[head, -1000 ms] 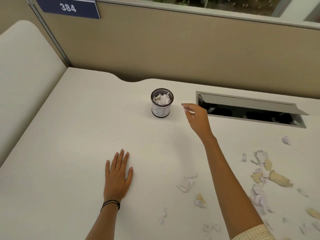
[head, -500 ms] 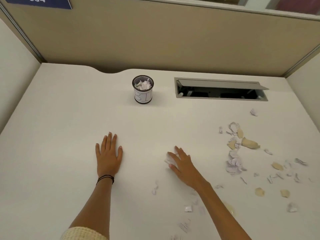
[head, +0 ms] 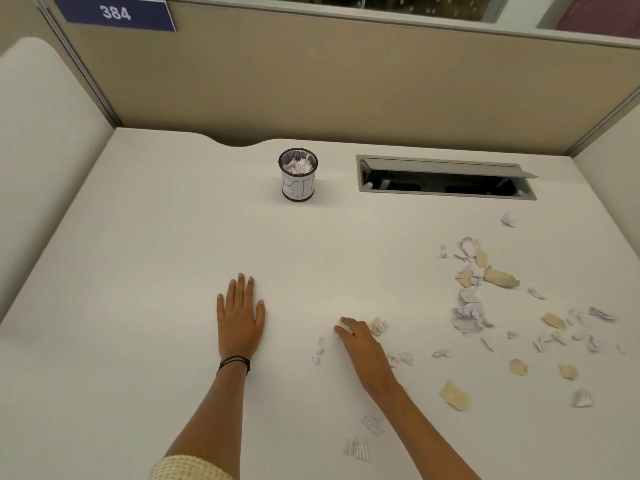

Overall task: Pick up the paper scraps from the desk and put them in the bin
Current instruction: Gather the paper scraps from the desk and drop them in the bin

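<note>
A small black mesh bin [head: 298,174] with a white "BIN" label stands at the back middle of the white desk [head: 138,271] and holds several white scraps. My left hand [head: 240,317] lies flat and open on the desk, palm down. To its right, my right hand [head: 362,342] rests low on the desk with its fingers curled over a white paper scrap [head: 340,330]. A tan and white scrap [head: 378,325] lies just right of those fingers. Several more white and tan scraps [head: 467,313] are strewn over the right half of the desk.
An open grey cable hatch [head: 446,178] is set into the desk right of the bin. Beige partition walls [head: 346,91] close off the back and sides. Small scraps [head: 356,448] lie near the front edge by my right forearm.
My right hand came back from near the bin to the scraps in front of me, and its fingers have now curled over a white scrap. My left hand stayed flat.
</note>
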The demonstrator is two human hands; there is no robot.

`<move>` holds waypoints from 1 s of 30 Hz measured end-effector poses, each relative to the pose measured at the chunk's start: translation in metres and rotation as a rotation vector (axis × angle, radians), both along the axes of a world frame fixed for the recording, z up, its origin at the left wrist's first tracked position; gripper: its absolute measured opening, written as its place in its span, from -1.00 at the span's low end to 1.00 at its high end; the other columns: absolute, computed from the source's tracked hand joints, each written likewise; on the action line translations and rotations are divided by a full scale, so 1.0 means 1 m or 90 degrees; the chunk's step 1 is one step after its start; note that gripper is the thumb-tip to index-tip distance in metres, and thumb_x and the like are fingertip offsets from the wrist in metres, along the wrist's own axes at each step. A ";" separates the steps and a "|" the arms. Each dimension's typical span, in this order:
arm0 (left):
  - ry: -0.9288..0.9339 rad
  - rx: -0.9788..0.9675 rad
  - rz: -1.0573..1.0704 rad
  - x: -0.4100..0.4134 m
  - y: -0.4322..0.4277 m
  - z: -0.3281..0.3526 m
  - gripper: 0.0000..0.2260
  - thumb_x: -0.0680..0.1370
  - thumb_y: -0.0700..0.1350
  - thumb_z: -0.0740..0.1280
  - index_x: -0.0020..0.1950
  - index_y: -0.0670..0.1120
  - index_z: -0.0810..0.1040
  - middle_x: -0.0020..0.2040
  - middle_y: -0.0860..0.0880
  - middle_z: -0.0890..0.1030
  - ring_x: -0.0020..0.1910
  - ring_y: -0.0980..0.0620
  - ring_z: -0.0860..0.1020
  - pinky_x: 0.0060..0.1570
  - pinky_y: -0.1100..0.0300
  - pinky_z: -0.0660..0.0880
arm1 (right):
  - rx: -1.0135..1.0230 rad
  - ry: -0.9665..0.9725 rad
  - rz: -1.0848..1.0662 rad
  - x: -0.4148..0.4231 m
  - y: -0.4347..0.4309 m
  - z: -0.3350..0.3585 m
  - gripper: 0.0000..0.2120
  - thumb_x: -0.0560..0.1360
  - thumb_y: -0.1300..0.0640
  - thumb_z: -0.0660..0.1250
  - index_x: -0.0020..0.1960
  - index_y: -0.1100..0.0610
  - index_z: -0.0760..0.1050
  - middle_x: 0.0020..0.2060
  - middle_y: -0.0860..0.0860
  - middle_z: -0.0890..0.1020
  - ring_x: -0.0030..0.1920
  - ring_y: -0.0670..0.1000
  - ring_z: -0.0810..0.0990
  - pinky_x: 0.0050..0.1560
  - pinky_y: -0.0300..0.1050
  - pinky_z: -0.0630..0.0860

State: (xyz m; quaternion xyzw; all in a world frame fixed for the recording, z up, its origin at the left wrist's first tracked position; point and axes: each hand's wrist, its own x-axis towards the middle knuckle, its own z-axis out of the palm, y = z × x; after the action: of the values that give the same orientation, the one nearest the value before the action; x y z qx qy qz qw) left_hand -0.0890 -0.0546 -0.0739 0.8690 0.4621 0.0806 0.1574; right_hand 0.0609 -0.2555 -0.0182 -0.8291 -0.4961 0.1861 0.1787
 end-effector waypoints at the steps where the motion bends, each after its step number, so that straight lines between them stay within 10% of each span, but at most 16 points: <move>1: 0.002 0.000 0.003 -0.001 -0.004 0.000 -0.46 0.57 0.06 -0.08 0.51 -0.11 0.19 0.52 -0.07 0.16 0.49 -0.06 0.15 0.45 -0.08 0.04 | 0.009 0.002 -0.002 0.001 0.000 -0.002 -0.75 0.61 0.04 0.09 0.26 -0.02 0.38 0.18 -0.13 0.43 0.20 -0.13 0.44 0.08 -0.30 0.29; 11: 0.027 0.019 -0.012 0.000 -0.008 0.002 -0.49 0.61 0.09 -0.09 0.51 -0.09 0.19 0.52 -0.09 0.18 0.48 -0.07 0.15 0.43 -0.05 -0.03 | 0.017 0.082 -0.067 0.026 0.024 -0.009 -0.78 0.53 0.22 0.11 0.03 0.19 0.51 -0.08 -0.07 0.52 0.05 -0.02 0.52 -0.03 -0.35 0.47; 23: 0.027 0.011 -0.015 0.001 -0.005 0.001 -0.50 0.60 0.08 -0.06 0.54 0.00 0.10 0.55 0.00 0.06 0.52 0.03 -0.01 0.46 -0.01 -0.13 | 0.284 0.403 -0.360 0.089 0.155 0.045 -0.86 0.40 0.36 0.37 -0.08 0.22 0.65 -0.24 0.03 0.66 -0.32 -0.34 0.56 -0.21 -0.50 0.45; 30: 0.016 0.003 -0.012 0.002 -0.005 0.005 -0.50 0.62 0.12 -0.14 0.54 0.01 0.10 0.55 0.01 0.05 0.52 0.03 -0.02 0.46 -0.01 -0.13 | 0.336 0.454 -0.355 0.140 0.266 0.077 -0.85 0.41 0.26 0.36 -0.04 0.28 0.61 -0.24 0.10 0.60 -0.20 0.00 0.53 -0.10 -0.13 0.49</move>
State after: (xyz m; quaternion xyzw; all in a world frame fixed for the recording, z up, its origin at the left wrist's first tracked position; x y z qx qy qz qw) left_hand -0.0869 -0.0595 -0.0692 0.8747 0.4554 0.0691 0.1506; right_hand 0.2006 0.0109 0.0589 -0.7416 -0.1950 0.2707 0.5820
